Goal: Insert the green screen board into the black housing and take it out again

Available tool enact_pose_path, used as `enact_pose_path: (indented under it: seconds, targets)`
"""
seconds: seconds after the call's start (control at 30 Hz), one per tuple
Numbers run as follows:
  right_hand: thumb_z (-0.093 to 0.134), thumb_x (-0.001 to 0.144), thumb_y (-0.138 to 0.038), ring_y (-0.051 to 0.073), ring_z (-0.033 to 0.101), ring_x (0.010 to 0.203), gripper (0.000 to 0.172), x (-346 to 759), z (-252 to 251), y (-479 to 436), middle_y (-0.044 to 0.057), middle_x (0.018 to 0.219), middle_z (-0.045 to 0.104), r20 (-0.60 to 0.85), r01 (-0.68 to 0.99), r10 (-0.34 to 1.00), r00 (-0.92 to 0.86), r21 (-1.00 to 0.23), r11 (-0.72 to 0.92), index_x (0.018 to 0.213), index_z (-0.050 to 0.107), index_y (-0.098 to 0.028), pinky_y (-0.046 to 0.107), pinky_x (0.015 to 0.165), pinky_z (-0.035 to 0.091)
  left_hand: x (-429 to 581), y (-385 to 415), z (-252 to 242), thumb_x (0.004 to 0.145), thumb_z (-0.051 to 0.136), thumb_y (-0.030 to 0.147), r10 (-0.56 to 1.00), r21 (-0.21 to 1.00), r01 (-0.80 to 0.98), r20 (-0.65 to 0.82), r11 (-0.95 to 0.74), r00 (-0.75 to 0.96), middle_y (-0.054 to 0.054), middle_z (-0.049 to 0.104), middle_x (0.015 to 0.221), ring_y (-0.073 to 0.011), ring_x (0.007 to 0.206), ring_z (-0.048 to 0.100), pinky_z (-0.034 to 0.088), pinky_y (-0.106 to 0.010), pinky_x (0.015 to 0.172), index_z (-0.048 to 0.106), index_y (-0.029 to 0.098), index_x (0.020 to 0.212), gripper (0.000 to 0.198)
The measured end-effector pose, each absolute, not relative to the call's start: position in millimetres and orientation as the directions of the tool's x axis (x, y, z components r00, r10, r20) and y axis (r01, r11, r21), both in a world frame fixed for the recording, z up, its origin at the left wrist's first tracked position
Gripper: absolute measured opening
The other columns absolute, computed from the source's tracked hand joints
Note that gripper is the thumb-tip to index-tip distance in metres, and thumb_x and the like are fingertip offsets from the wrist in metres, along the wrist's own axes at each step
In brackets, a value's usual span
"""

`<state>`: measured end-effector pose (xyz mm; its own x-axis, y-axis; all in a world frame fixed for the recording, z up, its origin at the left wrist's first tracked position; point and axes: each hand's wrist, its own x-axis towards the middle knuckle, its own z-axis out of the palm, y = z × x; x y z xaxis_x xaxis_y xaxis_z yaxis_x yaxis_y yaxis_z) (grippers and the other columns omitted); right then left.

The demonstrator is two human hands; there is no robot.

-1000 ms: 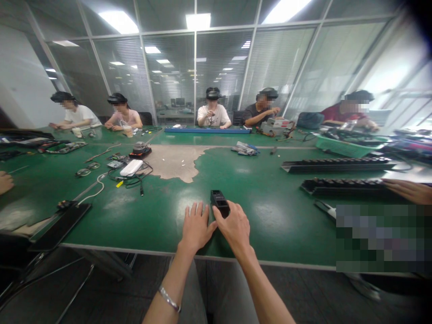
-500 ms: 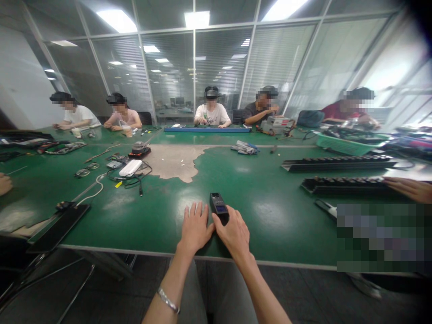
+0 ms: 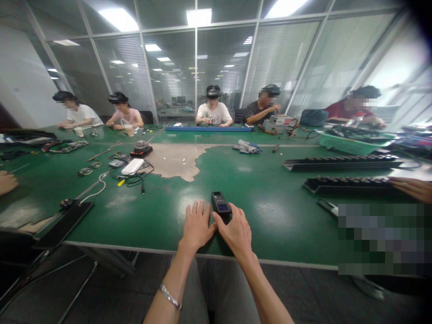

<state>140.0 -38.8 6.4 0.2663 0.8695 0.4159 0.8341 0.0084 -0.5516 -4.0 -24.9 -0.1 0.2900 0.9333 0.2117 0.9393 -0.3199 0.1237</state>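
A small black handheld device with a little screen [image 3: 221,203] lies on the green table in front of me. My right hand [image 3: 236,230] is at its near end, thumb and fingers apart on either side. The index finger is at the device's right edge; whether it touches is hard to tell. My left hand [image 3: 197,225] rests palm down on the table left of the device, fingers spread, holding nothing. Its thumb comes close to my right thumb.
A white box with black cables [image 3: 132,166] lies left of centre. Grey gloves [image 3: 247,146] lie farther back. Two long black rails [image 3: 344,185] are at right, a person's hand [image 3: 413,186] by the nearer one. Behind stands a green basket [image 3: 351,143]. Several people sit opposite.
My right thumb and index finger have spread wider apart, and more of the device's near end shows between them. My left hand stays flat. The view has shifted slightly.
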Motion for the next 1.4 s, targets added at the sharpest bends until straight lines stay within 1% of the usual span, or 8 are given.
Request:
enact_pose_path:
  seconds: [0.07, 0.23, 0.3, 0.47, 0.67, 0.8, 0.93, 1.4]
  targets:
    - [0.056, 0.084, -0.061, 0.027, 0.063, 0.103, 0.064, 139.2, 8.8, -38.7, 0.014, 0.118, 0.062, 0.410, 0.839, 0.871, 0.269, -0.544, -0.003, 0.130, 0.053, -0.017, 0.035, 0.081, 0.047, -4.5, -25.5, 0.6, 0.098, 0.037, 0.055, 0.929, 0.132, 0.935, 0.224, -0.329, 0.295, -0.011, 0.032, 0.159, -0.0348, 0.147, 0.024, 0.017, -0.059, 0.118, 0.034, 0.023, 0.153, 0.064]
    - [0.054, 0.088, -0.054, 0.024, 0.063, 0.094, 0.044, 139.1, 11.0, -38.3, 0.010, 0.104, 0.064, 0.409, 0.842, 0.882, 0.234, -0.539, 0.027, 0.115, 0.062, -0.020, 0.033, 0.078, 0.045, -5.0, -26.8, 1.1, 0.097, 0.037, 0.057, 0.927, 0.154, 0.930, 0.234, -0.334, 0.294, -0.010, 0.034, 0.159, -0.0348, 0.147, 0.025, 0.017, -0.059, 0.118, 0.037, 0.026, 0.151, 0.063]
    - [0.054, 0.088, -0.053, 0.023, 0.063, 0.091, 0.042, 138.5, 11.9, -37.8, 0.009, 0.101, 0.065, 0.419, 0.836, 0.878, 0.233, -0.547, 0.039, 0.112, 0.064, -0.020, 0.032, 0.078, 0.045, -5.3, -27.1, 1.3, 0.097, 0.037, 0.059, 0.929, 0.155, 0.930, 0.226, -0.333, 0.294, -0.010, 0.033, 0.159, -0.0350, 0.147, 0.024, 0.017, -0.059, 0.118, 0.038, 0.026, 0.150, 0.063]
    - [0.052, 0.088, -0.055, 0.023, 0.061, 0.088, 0.046, 137.1, 23.2, -33.8, 0.010, 0.100, 0.065, 0.477, 0.813, 0.843, 0.251, -0.577, 0.085, 0.111, 0.065, -0.018, 0.032, 0.077, 0.044, -6.1, -27.1, 0.4, 0.096, 0.033, 0.066, 0.931, 0.167, 0.929, 0.220, -0.330, 0.292, -0.011, 0.033, 0.159, -0.0351, 0.148, 0.023, 0.017, -0.060, 0.118, 0.036, 0.027, 0.151, 0.068]
    - [0.053, 0.088, -0.057, 0.022, 0.058, 0.086, 0.049, 159.7, 38.7, -26.3, 0.010, 0.098, 0.065, 0.593, 0.785, 0.743, 0.310, -0.601, 0.152, 0.113, 0.065, -0.017, 0.033, 0.081, 0.044, -5.7, -25.9, -0.3, 0.094, 0.025, 0.074, 0.931, 0.196, 0.924, 0.233, -0.327, 0.280, -0.011, 0.034, 0.159, -0.0350, 0.148, 0.024, 0.016, -0.059, 0.118, 0.038, 0.026, 0.151, 0.075]
    - [0.052, 0.087, -0.059, 0.024, 0.058, 0.084, 0.052, 190.6, 26.1, -23.9, 0.012, 0.098, 0.065, 0.544, 0.815, 0.761, 0.353, -0.578, 0.035, 0.112, 0.066, -0.015, 0.036, 0.081, 0.044, -4.8, -25.8, 1.0, 0.095, 0.022, 0.073, 0.936, 0.198, 0.927, 0.223, -0.317, 0.273, -0.009, 0.034, 0.159, -0.0337, 0.148, 0.023, 0.017, -0.058, 0.119, 0.035, 0.028, 0.152, 0.075]
    - [0.052, 0.086, -0.060, 0.027, 0.058, 0.089, 0.053, 213.3, 6.2, -25.2, 0.013, 0.099, 0.065, 0.501, 0.844, 0.784, 0.367, -0.533, -0.054, 0.111, 0.066, -0.015, 0.038, 0.082, 0.044, -3.9, -25.6, 1.1, 0.094, 0.020, 0.074, 0.939, 0.197, 0.930, 0.218, -0.309, 0.266, -0.010, 0.033, 0.159, -0.0338, 0.148, 0.023, 0.016, -0.057, 0.120, 0.037, 0.026, 0.152, 0.077]
    - [0.055, 0.084, -0.056, 0.028, 0.057, 0.093, 0.052, 227.2, -14.5, -30.3, 0.014, 0.101, 0.066, 0.470, 0.874, 0.814, 0.341, -0.477, -0.090, 0.113, 0.065, -0.014, 0.038, 0.085, 0.042, -0.6, -24.7, 4.4, 0.094, 0.017, 0.074, 0.940, 0.174, 0.935, 0.202, -0.309, 0.273, -0.007, 0.033, 0.160, -0.0334, 0.148, 0.023, 0.017, -0.056, 0.120, 0.039, 0.027, 0.151, 0.076]
